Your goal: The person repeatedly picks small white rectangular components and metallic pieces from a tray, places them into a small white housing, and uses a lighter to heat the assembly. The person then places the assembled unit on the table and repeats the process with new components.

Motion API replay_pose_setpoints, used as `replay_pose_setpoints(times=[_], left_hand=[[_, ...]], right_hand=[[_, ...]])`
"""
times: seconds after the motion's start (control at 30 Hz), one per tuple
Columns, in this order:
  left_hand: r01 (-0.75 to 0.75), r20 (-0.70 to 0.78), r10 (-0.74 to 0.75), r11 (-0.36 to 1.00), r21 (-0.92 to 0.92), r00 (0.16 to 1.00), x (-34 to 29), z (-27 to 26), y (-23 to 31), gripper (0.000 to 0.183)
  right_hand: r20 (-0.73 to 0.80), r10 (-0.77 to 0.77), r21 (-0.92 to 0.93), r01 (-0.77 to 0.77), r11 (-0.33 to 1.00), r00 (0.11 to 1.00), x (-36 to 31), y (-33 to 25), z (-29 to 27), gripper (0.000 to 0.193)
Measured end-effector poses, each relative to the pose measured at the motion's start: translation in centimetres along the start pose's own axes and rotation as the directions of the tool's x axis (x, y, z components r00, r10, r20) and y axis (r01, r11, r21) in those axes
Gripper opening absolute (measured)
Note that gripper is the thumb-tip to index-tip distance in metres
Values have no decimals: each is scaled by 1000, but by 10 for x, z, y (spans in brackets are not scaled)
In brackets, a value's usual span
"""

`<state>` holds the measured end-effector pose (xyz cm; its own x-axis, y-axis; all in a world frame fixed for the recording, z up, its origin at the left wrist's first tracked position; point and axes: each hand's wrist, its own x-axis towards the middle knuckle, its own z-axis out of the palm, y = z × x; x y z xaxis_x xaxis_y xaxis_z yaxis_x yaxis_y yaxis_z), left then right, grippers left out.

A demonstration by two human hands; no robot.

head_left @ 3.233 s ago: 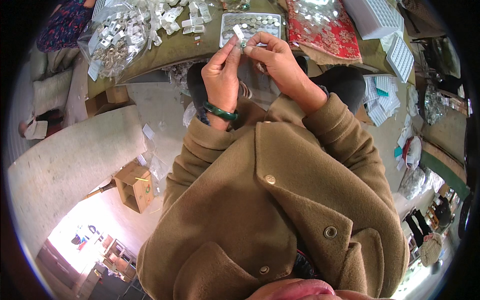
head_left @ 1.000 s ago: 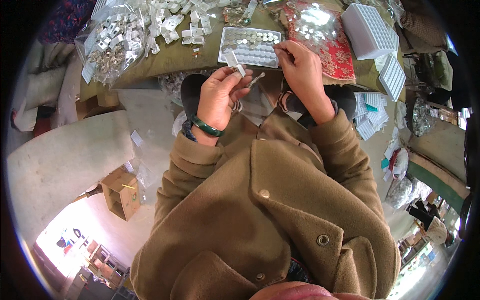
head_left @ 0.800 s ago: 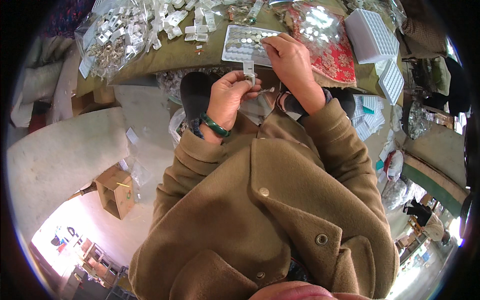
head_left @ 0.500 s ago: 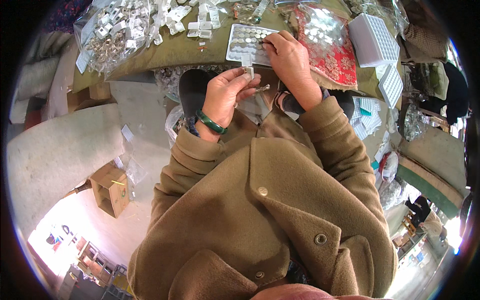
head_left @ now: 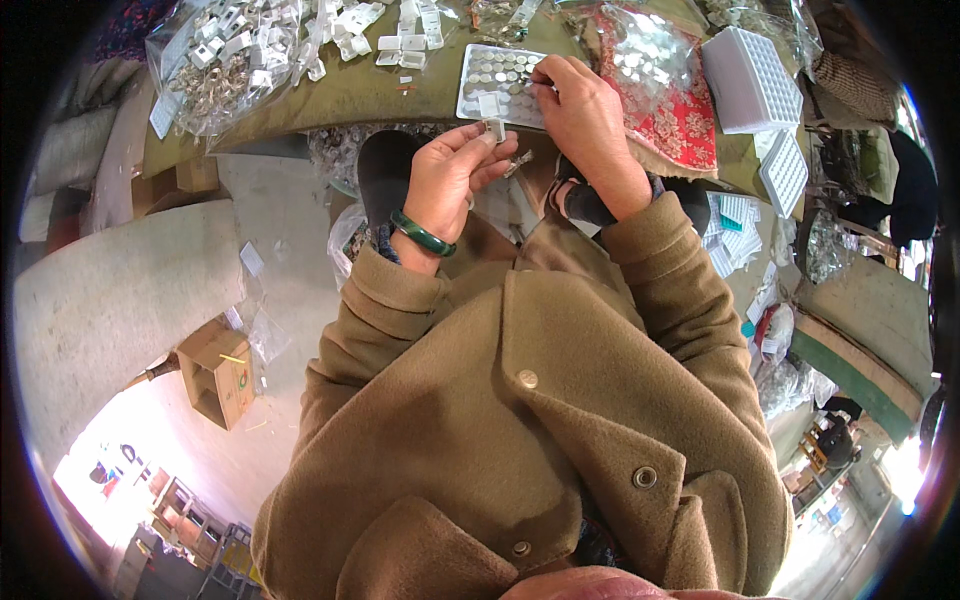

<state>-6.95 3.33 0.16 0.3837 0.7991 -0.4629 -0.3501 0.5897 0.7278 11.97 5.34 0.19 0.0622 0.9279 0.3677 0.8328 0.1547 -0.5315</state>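
Note:
Between the thumb and fingers of my left hand (head_left: 446, 178), a small white plastic box (head_left: 489, 106) is held with its lid up. A small metallic piece (head_left: 519, 163) sticks out past the lower fingers of the same hand. My right hand (head_left: 590, 118) is over the right side of a white tray (head_left: 465, 88), its thumb and forefinger pinched together at the tray. Rows of round silvery discs (head_left: 500, 68) sit in the tray. Whether the right fingertips hold a disc is hidden.
A clear bag of white boxes and metal pieces (head_left: 215, 95) lies on the left of the table. More white boxes (head_left: 410, 42) lie at the back. On the right are a red floral cloth (head_left: 680, 130) with a bag of discs (head_left: 645, 55) and stacked white trays (head_left: 740, 85).
My left hand with the white box has moved slightly up and left, nearer the tray. The metallic piece in it has tilted. My right hand stays at the tray, shifted slightly.

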Motion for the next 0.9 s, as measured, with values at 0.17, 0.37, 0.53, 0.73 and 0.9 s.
replay_pose_setpoints(times=[0.17, 0.37, 0.53, 0.73, 0.9], left_hand=[[2, -23, -2, 1000, -6, 1000, 0, 0, 2, 25], [-4, -33, 4, 1000, -20, 999, -1, -2, 2, 25], [-38, -60, 35, 998, -45, 998, -2, -1, 3, 25], [-70, -56, 68, 997, -30, 996, -5, -2, 7, 26], [-86, -2, 87, 996, 24, 996, -10, -2, 9, 27]], right_hand=[[10, 6, 118, -7, 993, 1000, -2, -5, 1, 17], [24, -109, 88, 106, 990, 994, -6, -3, 10, 18], [75, -155, 50, 152, 987, 985, -2, -3, 5, 14], [89, -141, 232, 117, 966, 986, 1, -17, -11, 19], [145, -162, 378, 96, 921, 976, -15, -37, -21, 17]])
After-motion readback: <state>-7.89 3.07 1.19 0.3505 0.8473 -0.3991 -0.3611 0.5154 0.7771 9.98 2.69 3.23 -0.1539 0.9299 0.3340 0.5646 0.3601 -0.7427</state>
